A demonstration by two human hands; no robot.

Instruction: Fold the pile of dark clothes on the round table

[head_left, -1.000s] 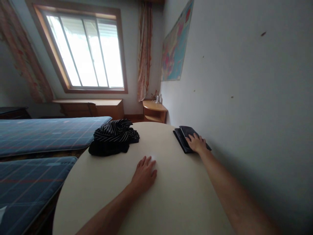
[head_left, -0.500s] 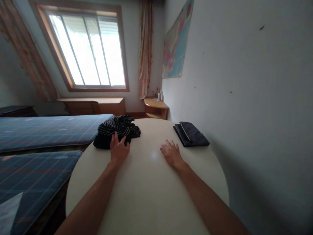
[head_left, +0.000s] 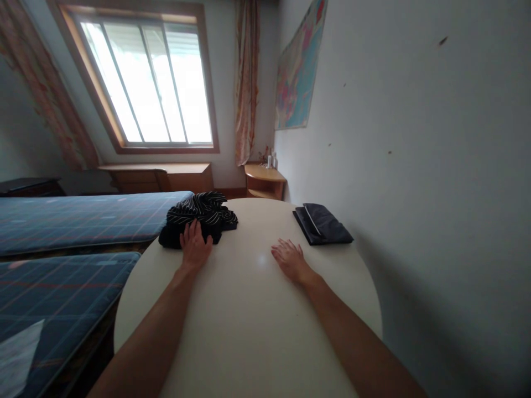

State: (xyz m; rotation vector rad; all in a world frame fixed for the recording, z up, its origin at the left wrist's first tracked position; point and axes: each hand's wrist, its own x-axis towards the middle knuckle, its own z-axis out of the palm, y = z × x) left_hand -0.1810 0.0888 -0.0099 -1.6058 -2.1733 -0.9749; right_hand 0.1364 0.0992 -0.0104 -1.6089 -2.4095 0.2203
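On the far left of the round white table [head_left: 249, 320] lies a crumpled heap of black cloth with thin white stripes [head_left: 199, 209]. My left hand [head_left: 196, 246] is at the near edge of that heap, fingers spread, its fingertips over the dark fabric; whether they press on it I cannot tell. My right hand [head_left: 290, 260] rests palm down near the middle of the table with its fingers extended, holding nothing. Beyond it to the right sits a folded dark fabric item [head_left: 326, 224] with a pale edge line, apart from the hand.
Two beds with blue plaid mattresses [head_left: 83, 221] stand left of the table, a white sheet [head_left: 20, 354] on the nearer one. A wall [head_left: 435, 193] runs along the right. A desk [head_left: 166, 168] and corner shelf [head_left: 265, 173] stand behind.
My left hand has shifted slightly left along the heap's near edge. My right hand stays almost in place. The camera view has moved a little.
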